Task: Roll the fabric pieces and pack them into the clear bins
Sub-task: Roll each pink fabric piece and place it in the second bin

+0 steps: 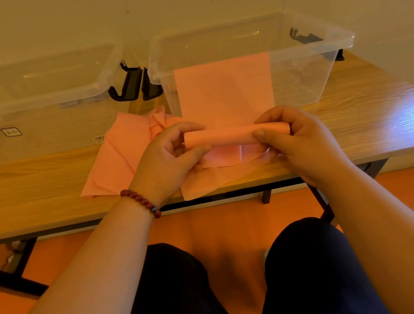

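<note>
– While the person sits close up to the surface (30, 183), what are the two hands busy with?

– Both are on one pink roll (232, 134), held over some loose fabric near the front edge. The left hand (171, 156), with a bracelet of red beads (141, 201) at its wrist, pinches the roll's left end between thumb and curled fingers (194, 153). The right hand (294, 138) pinches the right end in the same way.

– So is that piece finished?

– Only partly, I judge. The unrolled sheet (225, 89) runs from the roll up the front wall of the right bin as far as the rim. Whether it hooks over the rim I cannot tell.

– Any other pieces?

– Loose pink pieces (117, 156) lie under the hands and to their left, some flat and some crumpled, and one corner hangs over the near edge. None of them is rolled.

– And the bins?

– Two clear ones stand side by side at the back, open-topped, with black latches (126, 85) between them. The left bin (31, 102) and the right bin (318, 46) both look empty, as far as their clear walls show. By my reckoning the job is near its start: the first roll is half made, nothing is packed and several pieces are left.
</note>
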`<state>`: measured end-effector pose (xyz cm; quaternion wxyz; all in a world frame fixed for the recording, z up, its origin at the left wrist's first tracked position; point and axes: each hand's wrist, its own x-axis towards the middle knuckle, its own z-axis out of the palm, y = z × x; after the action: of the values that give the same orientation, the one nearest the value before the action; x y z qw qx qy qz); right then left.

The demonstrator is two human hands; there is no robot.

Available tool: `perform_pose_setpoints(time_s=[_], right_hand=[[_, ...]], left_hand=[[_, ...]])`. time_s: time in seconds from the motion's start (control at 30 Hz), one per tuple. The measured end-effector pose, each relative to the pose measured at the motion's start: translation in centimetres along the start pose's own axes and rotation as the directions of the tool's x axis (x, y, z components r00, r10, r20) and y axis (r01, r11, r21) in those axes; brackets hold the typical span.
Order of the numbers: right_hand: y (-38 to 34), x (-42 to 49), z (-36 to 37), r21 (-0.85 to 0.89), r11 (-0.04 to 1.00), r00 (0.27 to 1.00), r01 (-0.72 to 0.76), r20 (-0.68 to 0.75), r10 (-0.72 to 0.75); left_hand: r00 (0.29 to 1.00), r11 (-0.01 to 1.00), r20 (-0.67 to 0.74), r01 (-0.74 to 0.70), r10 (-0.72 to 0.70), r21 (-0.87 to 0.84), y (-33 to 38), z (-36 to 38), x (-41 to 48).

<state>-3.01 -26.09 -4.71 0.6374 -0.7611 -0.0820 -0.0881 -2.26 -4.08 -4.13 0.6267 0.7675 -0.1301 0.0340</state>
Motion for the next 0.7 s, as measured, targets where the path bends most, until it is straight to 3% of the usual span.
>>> perform_pose_setpoints(time_s=[0.17, 0.4, 0.7], right_hand=[[-0.04, -0.01, -0.13, 0.057, 0.998, 0.999, -0.006, 0.04, 0.004], [-0.14, -0.1, -0.04, 0.024, 1.0, 1.0, 0.006, 0.019, -0.006], [-0.21, -0.09, -0.08, 0.02, 1.0, 0.999, 0.001, 0.049, -0.002]], left_hand=[[0.999, 1.0, -0.037, 0.01, -0.009, 0.029, -0.15, -0.02, 0.09], [1.0, 1.0, 0.012, 0.019, -0.019, -0.001, -0.15, -0.17, 0.07], [0.999, 0.999, -0.033, 0.02, -0.018, 0.033, 0.17, 0.01, -0.08]])
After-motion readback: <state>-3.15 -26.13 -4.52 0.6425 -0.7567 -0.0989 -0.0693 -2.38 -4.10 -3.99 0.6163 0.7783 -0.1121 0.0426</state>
